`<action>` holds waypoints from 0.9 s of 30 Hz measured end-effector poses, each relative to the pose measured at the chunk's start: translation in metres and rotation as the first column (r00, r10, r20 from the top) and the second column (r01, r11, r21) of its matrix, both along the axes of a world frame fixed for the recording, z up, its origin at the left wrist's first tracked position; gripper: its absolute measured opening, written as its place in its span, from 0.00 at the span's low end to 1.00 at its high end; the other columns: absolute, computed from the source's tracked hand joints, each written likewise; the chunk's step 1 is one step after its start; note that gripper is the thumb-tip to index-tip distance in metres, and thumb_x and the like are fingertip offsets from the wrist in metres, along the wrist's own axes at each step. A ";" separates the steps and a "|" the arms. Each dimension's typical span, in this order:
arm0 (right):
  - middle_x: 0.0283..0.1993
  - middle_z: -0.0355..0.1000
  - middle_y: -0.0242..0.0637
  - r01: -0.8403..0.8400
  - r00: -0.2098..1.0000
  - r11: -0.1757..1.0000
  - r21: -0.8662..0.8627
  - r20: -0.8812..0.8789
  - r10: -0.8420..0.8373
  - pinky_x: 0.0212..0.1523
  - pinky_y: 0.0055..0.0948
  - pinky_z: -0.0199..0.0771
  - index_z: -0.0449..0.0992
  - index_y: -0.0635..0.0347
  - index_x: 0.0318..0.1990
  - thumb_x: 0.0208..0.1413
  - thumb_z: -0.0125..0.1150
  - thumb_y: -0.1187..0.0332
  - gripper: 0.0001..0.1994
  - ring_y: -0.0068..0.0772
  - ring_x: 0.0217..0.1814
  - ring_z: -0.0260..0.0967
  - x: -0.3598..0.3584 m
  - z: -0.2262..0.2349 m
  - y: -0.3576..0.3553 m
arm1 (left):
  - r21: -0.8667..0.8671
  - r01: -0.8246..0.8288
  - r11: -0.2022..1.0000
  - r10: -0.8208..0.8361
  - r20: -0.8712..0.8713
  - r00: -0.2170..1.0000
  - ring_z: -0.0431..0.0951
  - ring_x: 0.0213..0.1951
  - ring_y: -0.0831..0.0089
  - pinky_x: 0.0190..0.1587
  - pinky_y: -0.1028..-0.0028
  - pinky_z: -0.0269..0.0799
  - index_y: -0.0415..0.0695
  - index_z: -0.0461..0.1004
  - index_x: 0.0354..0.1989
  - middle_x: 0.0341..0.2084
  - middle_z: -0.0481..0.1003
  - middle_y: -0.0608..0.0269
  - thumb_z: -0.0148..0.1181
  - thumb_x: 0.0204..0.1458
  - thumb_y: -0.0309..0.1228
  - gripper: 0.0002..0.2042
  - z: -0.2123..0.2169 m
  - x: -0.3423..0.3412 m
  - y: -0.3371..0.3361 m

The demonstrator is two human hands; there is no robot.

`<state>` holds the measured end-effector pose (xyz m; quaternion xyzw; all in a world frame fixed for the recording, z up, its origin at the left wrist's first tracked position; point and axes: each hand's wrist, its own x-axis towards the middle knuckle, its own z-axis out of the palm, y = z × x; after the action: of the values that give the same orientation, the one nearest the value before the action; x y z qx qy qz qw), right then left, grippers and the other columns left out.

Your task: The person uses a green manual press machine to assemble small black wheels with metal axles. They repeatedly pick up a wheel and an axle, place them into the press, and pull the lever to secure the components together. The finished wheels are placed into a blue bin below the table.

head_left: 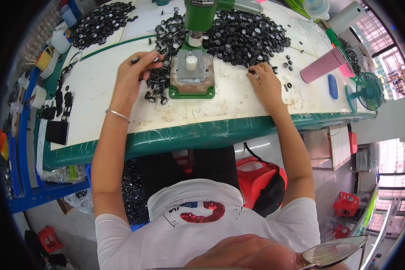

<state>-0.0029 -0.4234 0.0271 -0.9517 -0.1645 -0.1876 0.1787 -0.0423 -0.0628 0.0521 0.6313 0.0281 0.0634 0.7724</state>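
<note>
A green press [194,54] stands at the middle of the white table [99,99], with a white cylindrical post [191,62] on its grey base plate. My left hand [132,76] is left of the press, its fingers closed on a thin metal rod [141,58] above a cluster of small black wheel parts [156,85]. My right hand [265,81] rests on the table right of the press, fingertips pinching a small black part [253,71] at the edge of a big pile of black parts [243,36].
A second pile of black parts [101,22] lies far left. A pink tumbler [324,65], a blue oval object [332,86] and a green desk fan [368,91] are at the right. Black items and containers [58,108] line the left edge. A red bag [261,180] sits below.
</note>
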 end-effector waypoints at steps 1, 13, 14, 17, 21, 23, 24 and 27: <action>0.37 0.70 0.34 0.006 1.000 1.000 -0.004 -0.003 -0.006 0.37 0.36 0.71 0.77 0.54 0.38 0.54 0.60 0.64 0.07 0.39 0.38 0.71 0.001 -0.002 0.003 | -0.039 0.024 0.999 -0.024 -0.007 1.000 0.78 0.34 0.81 0.24 0.86 0.57 0.38 0.77 0.36 0.36 0.80 0.57 0.63 0.53 0.33 0.10 0.003 0.000 -0.007; 0.37 0.71 0.39 -0.290 0.954 0.948 0.128 -0.042 0.297 0.39 0.36 0.71 0.74 0.61 0.35 0.53 0.58 0.73 0.03 0.44 0.38 0.71 0.004 0.002 0.028 | -0.009 0.019 1.000 -0.019 0.050 0.999 0.63 0.20 0.84 0.23 0.85 0.59 0.33 0.75 0.42 0.32 0.81 0.54 0.65 0.49 0.24 0.13 0.013 0.016 -0.048; 0.37 0.71 0.39 -0.315 0.945 0.939 0.137 -0.046 0.323 0.38 0.36 0.71 0.74 0.61 0.35 0.52 0.59 0.74 0.03 0.44 0.38 0.71 0.003 0.003 0.034 | 0.012 0.006 1.000 -0.007 0.073 0.997 0.63 0.20 0.84 0.23 0.85 0.59 0.33 0.75 0.42 0.31 0.81 0.54 0.65 0.48 0.25 0.13 0.013 0.017 -0.049; 0.39 0.72 0.39 -0.346 0.928 0.881 0.323 -0.023 0.373 0.42 0.30 0.72 0.75 0.63 0.38 0.50 0.62 0.75 0.08 0.36 0.40 0.72 -0.002 0.016 0.056 | 0.020 -0.047 0.999 0.044 0.121 0.992 0.64 0.20 0.85 0.23 0.85 0.60 0.35 0.77 0.40 0.26 0.80 0.59 0.65 0.48 0.24 0.10 0.000 0.020 -0.049; 0.40 0.72 0.39 -0.407 0.884 0.745 0.528 0.023 0.467 0.44 0.27 0.73 0.76 0.64 0.43 0.49 0.64 0.77 0.13 0.31 0.40 0.72 -0.002 0.037 0.102 | 0.060 -0.009 0.998 0.000 0.143 0.990 0.67 0.21 0.86 0.23 0.85 0.59 0.38 0.79 0.37 0.25 0.79 0.63 0.66 0.48 0.24 0.08 0.000 0.012 -0.048; 0.41 0.71 0.39 -0.412 0.866 0.716 0.564 -0.003 0.501 0.44 0.28 0.72 0.78 0.64 0.43 0.49 0.65 0.74 0.12 0.31 0.41 0.72 0.001 0.038 0.120 | 0.060 0.025 0.998 -0.032 0.122 0.992 0.67 0.21 0.87 0.23 0.85 0.59 0.38 0.79 0.36 0.24 0.79 0.64 0.67 0.47 0.25 0.08 -0.001 0.012 -0.046; 0.41 0.71 0.38 -0.408 0.870 0.736 0.540 -0.014 0.492 0.45 0.28 0.72 0.78 0.64 0.43 0.49 0.65 0.73 0.12 0.31 0.42 0.71 0.003 0.037 0.123 | 0.059 0.040 0.997 -0.047 0.112 0.993 0.67 0.21 0.87 0.23 0.85 0.59 0.38 0.80 0.35 0.24 0.79 0.65 0.67 0.47 0.25 0.08 -0.003 0.013 -0.045; 0.42 0.70 0.36 -0.370 0.879 0.817 0.442 -0.116 0.462 0.46 0.29 0.70 0.79 0.61 0.42 0.49 0.66 0.67 0.13 0.29 0.45 0.70 0.005 0.037 0.125 | 0.047 -0.002 0.999 -0.003 0.102 0.995 0.68 0.21 0.87 0.23 0.85 0.60 0.38 0.80 0.35 0.25 0.79 0.65 0.67 0.47 0.26 0.07 -0.002 0.012 -0.045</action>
<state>0.0020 -0.2986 0.0644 -0.8483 -0.3062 -0.0681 0.4266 -0.0305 -0.1077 0.0503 0.6455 -0.0131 0.0958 0.7576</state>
